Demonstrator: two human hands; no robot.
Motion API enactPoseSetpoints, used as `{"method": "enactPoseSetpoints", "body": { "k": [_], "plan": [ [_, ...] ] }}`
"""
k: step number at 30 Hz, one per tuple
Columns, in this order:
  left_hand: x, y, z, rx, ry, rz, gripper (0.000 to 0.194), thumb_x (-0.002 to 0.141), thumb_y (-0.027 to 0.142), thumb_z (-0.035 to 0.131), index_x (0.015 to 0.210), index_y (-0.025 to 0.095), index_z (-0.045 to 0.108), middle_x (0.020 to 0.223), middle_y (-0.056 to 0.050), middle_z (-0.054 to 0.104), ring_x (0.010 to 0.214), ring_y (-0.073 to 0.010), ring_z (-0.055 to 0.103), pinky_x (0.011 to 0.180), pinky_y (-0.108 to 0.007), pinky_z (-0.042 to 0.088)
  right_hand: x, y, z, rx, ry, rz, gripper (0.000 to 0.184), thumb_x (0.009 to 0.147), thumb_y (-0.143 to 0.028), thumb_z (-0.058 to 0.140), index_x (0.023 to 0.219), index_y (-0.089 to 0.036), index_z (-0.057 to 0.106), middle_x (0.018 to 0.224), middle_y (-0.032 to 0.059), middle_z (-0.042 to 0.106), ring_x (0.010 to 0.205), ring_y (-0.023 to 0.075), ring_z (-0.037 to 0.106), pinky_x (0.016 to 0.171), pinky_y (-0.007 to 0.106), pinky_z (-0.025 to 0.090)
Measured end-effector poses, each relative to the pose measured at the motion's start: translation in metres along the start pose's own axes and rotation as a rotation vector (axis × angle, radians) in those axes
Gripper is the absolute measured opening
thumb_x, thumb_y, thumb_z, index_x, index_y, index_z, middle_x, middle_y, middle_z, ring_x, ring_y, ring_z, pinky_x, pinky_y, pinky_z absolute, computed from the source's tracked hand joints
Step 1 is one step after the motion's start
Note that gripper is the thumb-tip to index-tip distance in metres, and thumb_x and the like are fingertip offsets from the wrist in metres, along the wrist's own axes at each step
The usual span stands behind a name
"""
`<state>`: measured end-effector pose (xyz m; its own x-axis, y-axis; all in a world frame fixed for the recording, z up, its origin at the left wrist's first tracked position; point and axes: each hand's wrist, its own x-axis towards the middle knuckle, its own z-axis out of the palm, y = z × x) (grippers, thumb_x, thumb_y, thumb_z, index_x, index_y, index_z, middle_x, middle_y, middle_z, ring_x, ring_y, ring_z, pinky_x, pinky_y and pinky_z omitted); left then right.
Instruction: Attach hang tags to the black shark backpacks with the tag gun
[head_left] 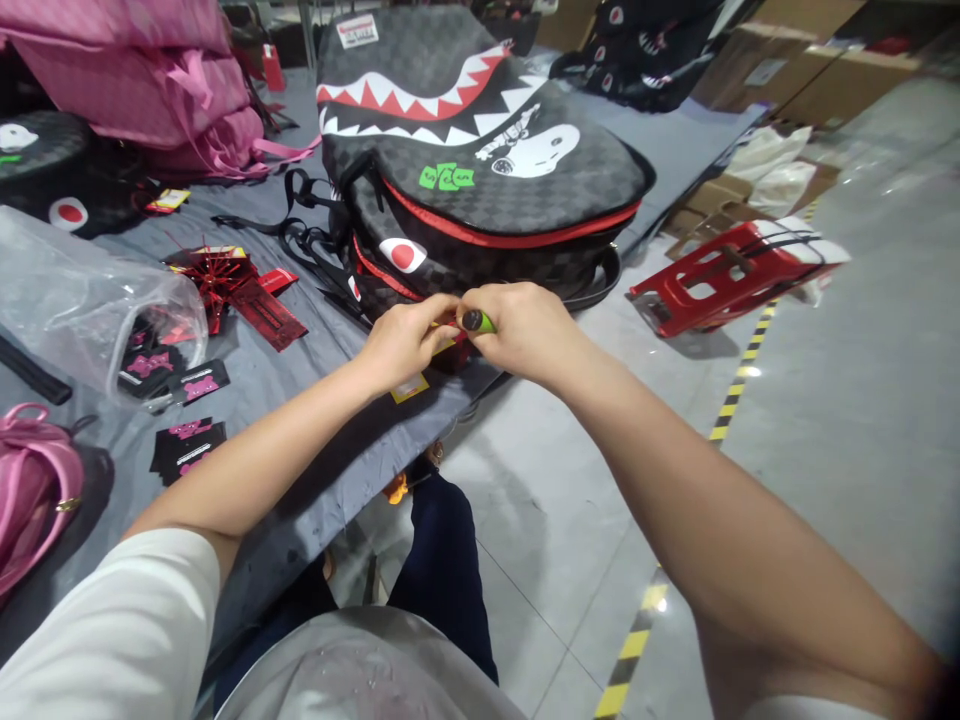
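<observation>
A dark checkered backpack [487,205] with a shark-mouth print, red zippers and a red eye patch lies on the table. At its near edge my two hands meet. My right hand [517,325] is closed round a small tool with a green-and-black handle [478,321]; the tool's working end is hidden. Close beside it, the fingers of my left hand [405,342] pinch together, with what lies between them hard to make out. Just under my hands show a red tag and a yellow-edged label [409,388].
Red hang tags with strings [274,310], black cards with pink bears [187,450] and a clear plastic bag [82,300] lie left on the grey-covered table [300,400]. Pink bags [150,80] stand behind. A red folding stool-like object [712,280] and cardboard boxes [795,70] are right.
</observation>
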<state>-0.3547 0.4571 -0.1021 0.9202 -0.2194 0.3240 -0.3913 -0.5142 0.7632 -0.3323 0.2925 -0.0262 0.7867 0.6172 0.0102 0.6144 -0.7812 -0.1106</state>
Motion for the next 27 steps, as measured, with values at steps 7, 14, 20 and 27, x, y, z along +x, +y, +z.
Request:
{"method": "enactPoseSetpoints", "body": {
  "k": [7, 14, 20, 27],
  "plan": [
    [0.0015, 0.0065, -0.0048, 0.127, 0.021, -0.024, 0.011, 0.084, 0.021, 0.063, 0.095, 0.020, 0.066, 0.080, 0.000, 0.072, 0.071, -0.0151, 0.064, 0.063, -0.024, 0.041, -0.0004, 0.0010, 0.0019, 0.048, 0.026, 0.039, 0.018, 0.078, -0.014, 0.055, 0.090, -0.018, 0.068, 0.089, 0.0057, 0.071, 0.083, 0.0216, 0.063, 0.062, 0.029, 0.032],
    [0.0030, 0.0097, -0.0041, 0.216, 0.059, -0.009, 0.005, 0.085, 0.022, 0.063, 0.084, 0.021, 0.067, 0.077, 0.000, 0.071, 0.071, -0.0162, 0.064, 0.061, -0.024, 0.039, -0.0033, 0.0070, 0.0078, 0.179, 0.120, 0.070, 0.022, 0.077, -0.015, 0.058, 0.097, -0.020, 0.065, 0.087, 0.0034, 0.069, 0.078, 0.0203, 0.061, 0.063, 0.027, 0.034],
    [0.0017, 0.0072, -0.0001, 0.067, 0.030, 0.006, 0.014, 0.090, 0.021, 0.055, 0.093, 0.020, 0.069, 0.076, 0.000, 0.070, 0.067, -0.0131, 0.063, 0.063, -0.023, 0.041, -0.0025, 0.0087, 0.0093, 0.287, 0.169, 0.072, 0.016, 0.077, -0.018, 0.060, 0.093, -0.020, 0.064, 0.081, 0.0018, 0.067, 0.072, 0.0171, 0.057, 0.063, 0.026, 0.035],
    [0.0023, 0.0085, -0.0006, 0.011, 0.004, -0.026, 0.011, 0.087, 0.023, 0.059, 0.096, 0.021, 0.066, 0.076, 0.001, 0.070, 0.066, -0.0131, 0.062, 0.062, -0.023, 0.042, -0.0029, 0.0064, 0.0101, 0.377, 0.180, 0.067, 0.009, 0.078, -0.018, 0.059, 0.085, -0.019, 0.064, 0.077, 0.0012, 0.065, 0.069, 0.0153, 0.055, 0.063, 0.026, 0.035]
  ]
}}
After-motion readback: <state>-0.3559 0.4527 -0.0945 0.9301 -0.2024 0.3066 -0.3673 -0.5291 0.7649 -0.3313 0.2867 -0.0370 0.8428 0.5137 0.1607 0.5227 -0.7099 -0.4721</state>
